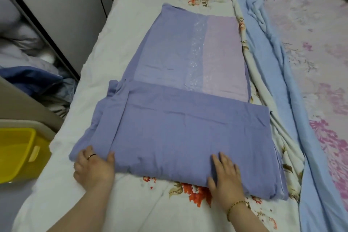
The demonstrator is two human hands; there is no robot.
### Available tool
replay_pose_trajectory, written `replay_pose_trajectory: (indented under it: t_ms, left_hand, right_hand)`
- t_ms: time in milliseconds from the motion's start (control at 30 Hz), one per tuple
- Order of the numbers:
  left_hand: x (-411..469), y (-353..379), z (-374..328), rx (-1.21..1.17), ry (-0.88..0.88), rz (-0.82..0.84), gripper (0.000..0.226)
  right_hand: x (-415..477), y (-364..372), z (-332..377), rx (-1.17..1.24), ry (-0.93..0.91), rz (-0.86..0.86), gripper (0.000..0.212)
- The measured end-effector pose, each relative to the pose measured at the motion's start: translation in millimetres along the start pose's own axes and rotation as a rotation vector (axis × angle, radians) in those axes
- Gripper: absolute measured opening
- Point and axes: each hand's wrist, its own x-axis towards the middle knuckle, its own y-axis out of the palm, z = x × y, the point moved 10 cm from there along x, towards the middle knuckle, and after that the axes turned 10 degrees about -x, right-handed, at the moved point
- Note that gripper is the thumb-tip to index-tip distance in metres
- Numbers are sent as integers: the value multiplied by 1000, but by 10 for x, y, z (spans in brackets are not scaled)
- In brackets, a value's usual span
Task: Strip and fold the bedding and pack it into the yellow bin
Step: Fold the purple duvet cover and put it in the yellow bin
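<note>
The purple bedding point(180, 118) lies mid-frame on the bed, a long strip with its near end folded over into a thicker layer and a pale pink panel at the far right. The left hand point(93, 165) rests on the near left corner, fingers point(88, 153) apart and thumb laid on the fold. The right hand point(224, 173) presses flat on the near edge, fingers straight and slightly spread. Under it lies a white floral quilt point(131, 43), with a rumpled light blue sheet point(263, 62) to the right. The yellow bin point(40, 164) stands beside the bed at lower left.
</note>
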Motion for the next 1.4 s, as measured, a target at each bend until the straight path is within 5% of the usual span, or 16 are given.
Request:
replay_pose_trajectory:
  t_ms: [100,233,333,500,633,767,900,967,1167,1267,1400]
  left_hand:
    - [36,-21,252,-290,-162,-18,56]
    - [263,-34,315,-338,-122,83,27]
    - [368,-60,287,-282,-42,157,22]
    - [447,-62,318,-322,-40,222,30]
    - [580,-236,206,-338,76,258,14]
    - [753,-570,51,-428,226,212,12]
    - [856,-431,250,-342,174,282,27]
    - [886,-351,344,-307,145,290,19]
    - [845,-419,444,-347,114,145,3]
    - [509,-506,398,-256,160,-50,26]
    - [303,-196,327,-120,181,83,33]
  right_hand:
    - [-21,141,542,-171,-236,-31,78]
    - [73,193,1034,-185,-333,-140,103]
    - [104,170,1205,-239,-354,-190,54]
    - [101,266,1222,-342,-345,-208,56]
    - [186,358,1175,-233,-332,-222,128]
    - [79,222,1214,-289,-417,-344,88]
    - [120,429,1224,-370,-476,-342,147]
    - [143,491,1239,-350,-495,-338,158]
    - [172,496,1188,-328,-467,-358,116]
    - [174,539,1169,-286,-414,-309,115]
    - [147,424,1197,-282,-365,-317,63]
